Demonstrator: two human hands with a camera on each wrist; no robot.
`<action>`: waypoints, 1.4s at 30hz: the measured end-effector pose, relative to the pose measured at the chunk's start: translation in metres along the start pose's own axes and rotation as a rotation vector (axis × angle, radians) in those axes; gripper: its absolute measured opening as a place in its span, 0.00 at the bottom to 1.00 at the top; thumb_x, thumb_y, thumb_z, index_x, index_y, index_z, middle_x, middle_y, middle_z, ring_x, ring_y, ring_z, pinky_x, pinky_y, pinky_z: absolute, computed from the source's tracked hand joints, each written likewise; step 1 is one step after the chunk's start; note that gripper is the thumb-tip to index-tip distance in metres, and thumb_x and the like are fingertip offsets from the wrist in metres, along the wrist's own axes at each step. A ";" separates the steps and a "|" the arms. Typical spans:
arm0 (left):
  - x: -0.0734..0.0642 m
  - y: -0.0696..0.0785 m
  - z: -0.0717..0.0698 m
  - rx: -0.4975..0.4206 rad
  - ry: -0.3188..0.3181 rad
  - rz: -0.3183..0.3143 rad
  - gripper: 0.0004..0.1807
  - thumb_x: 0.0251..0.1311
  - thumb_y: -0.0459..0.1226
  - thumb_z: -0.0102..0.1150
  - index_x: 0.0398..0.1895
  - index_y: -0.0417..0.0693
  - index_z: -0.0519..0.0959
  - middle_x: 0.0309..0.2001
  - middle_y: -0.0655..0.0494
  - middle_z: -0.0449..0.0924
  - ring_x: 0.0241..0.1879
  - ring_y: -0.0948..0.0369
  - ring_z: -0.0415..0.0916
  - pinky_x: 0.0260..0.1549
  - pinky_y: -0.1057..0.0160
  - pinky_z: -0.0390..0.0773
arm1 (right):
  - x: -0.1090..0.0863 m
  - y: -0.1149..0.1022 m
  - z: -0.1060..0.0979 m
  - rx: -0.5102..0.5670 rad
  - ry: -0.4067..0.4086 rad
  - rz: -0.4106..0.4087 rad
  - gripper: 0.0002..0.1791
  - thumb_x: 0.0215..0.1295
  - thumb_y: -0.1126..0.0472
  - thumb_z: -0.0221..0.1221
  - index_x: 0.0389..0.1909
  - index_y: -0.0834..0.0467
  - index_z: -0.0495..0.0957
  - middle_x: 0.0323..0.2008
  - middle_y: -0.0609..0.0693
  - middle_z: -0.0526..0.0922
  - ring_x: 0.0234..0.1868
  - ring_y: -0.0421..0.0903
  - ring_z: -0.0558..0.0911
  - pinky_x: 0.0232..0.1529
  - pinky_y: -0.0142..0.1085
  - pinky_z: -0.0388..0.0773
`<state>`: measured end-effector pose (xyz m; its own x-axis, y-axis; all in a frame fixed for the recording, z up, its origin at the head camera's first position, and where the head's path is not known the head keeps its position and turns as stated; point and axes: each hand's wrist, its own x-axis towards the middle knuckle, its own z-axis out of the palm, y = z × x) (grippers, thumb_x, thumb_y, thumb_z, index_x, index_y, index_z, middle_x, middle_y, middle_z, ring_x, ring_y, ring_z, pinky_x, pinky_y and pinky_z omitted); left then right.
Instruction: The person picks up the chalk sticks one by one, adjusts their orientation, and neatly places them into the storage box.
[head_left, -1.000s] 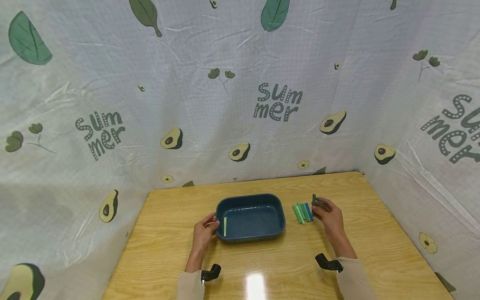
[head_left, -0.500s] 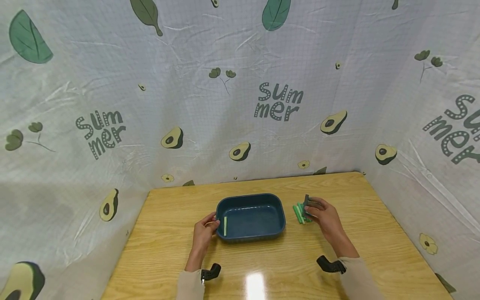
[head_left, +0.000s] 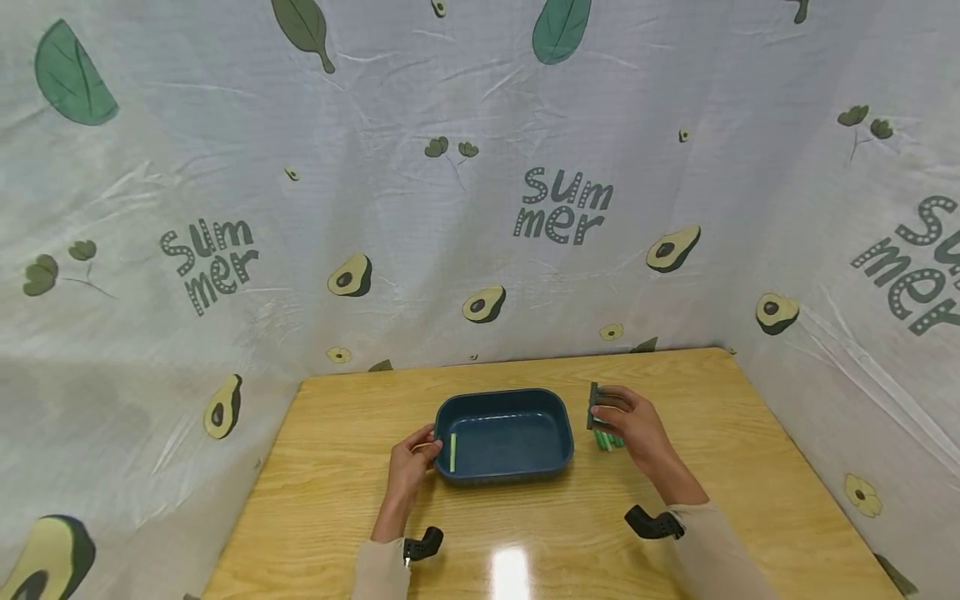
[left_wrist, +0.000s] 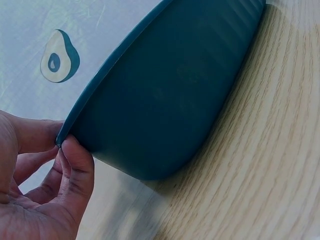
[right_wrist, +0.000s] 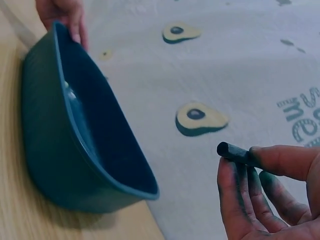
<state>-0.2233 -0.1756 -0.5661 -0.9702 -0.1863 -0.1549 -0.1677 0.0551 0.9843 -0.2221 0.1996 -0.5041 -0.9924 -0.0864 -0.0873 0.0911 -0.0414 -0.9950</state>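
Note:
In the head view a deep dark teal rectangular tub (head_left: 502, 477) stands on the wooden table. My left hand (head_left: 408, 467) pinches its left rim; in the left wrist view the thumb and a finger grip the tub's edge. A pale green pastel stick (head_left: 453, 454) lies inside along the left wall. Between thumb and fingertips my right hand (head_left: 633, 422) holds a dark green pastel stick (right_wrist: 234, 152), raised just right of the tub. Dark smudges mark those fingers in the right wrist view. Several green pastels (head_left: 606, 442) lie on the table below that hand, partly hidden by it.
The wooden table (head_left: 322, 525) runs back to a pale cloth (head_left: 420, 233) printed with avocados and leaves, which hangs behind and at both sides. A black wrist camera (head_left: 424, 544) sits on each wrist.
My right hand has carried the dark green pastel leftward, from the right of the pastel row to just beside the tub. My left hand stays on the rim.

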 end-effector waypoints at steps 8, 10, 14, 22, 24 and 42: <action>0.001 -0.001 0.000 0.013 0.002 0.002 0.22 0.63 0.28 0.59 0.61 0.37 0.76 0.46 0.45 0.74 0.36 0.66 0.75 0.28 0.68 0.77 | 0.007 -0.005 0.020 -0.017 -0.036 0.021 0.32 0.67 0.65 0.58 0.70 0.67 0.59 0.59 0.64 0.72 0.45 0.40 0.82 0.54 0.44 0.80; 0.001 -0.001 0.000 0.014 -0.002 0.005 0.22 0.63 0.28 0.59 0.62 0.37 0.75 0.46 0.45 0.74 0.36 0.66 0.75 0.29 0.69 0.77 | 0.011 -0.005 0.027 -0.010 -0.044 0.029 0.32 0.66 0.66 0.59 0.69 0.66 0.61 0.56 0.61 0.74 0.46 0.43 0.83 0.55 0.47 0.80; 0.001 0.000 0.000 0.010 -0.002 0.007 0.22 0.62 0.28 0.59 0.61 0.36 0.75 0.46 0.45 0.73 0.36 0.66 0.75 0.28 0.69 0.77 | 0.019 -0.004 0.040 0.010 -0.069 0.057 0.30 0.66 0.67 0.59 0.68 0.65 0.63 0.52 0.56 0.78 0.48 0.46 0.83 0.55 0.48 0.79; -0.001 -0.001 0.001 0.015 0.005 0.003 0.22 0.63 0.27 0.58 0.61 0.37 0.76 0.45 0.47 0.74 0.36 0.67 0.76 0.29 0.69 0.77 | 0.031 0.004 0.069 0.048 -0.097 0.142 0.28 0.66 0.68 0.59 0.67 0.65 0.65 0.57 0.63 0.76 0.48 0.46 0.82 0.53 0.47 0.80; -0.001 -0.001 0.001 0.018 0.004 0.005 0.22 0.63 0.28 0.58 0.61 0.37 0.76 0.45 0.47 0.74 0.36 0.67 0.76 0.29 0.69 0.77 | 0.034 0.006 0.076 0.049 -0.094 0.155 0.28 0.66 0.68 0.59 0.66 0.64 0.66 0.57 0.63 0.76 0.49 0.48 0.82 0.53 0.47 0.80; -0.011 0.013 0.000 0.015 -0.025 0.005 0.23 0.63 0.28 0.58 0.62 0.33 0.74 0.47 0.41 0.74 0.36 0.66 0.76 0.29 0.68 0.78 | 0.050 0.027 0.130 0.006 -0.163 0.236 0.29 0.62 0.71 0.60 0.65 0.67 0.67 0.52 0.66 0.78 0.47 0.55 0.84 0.47 0.47 0.83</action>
<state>-0.2151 -0.1732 -0.5512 -0.9751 -0.1617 -0.1517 -0.1648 0.0707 0.9838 -0.2584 0.0652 -0.5291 -0.9172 -0.2537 -0.3072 0.3194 -0.0073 -0.9476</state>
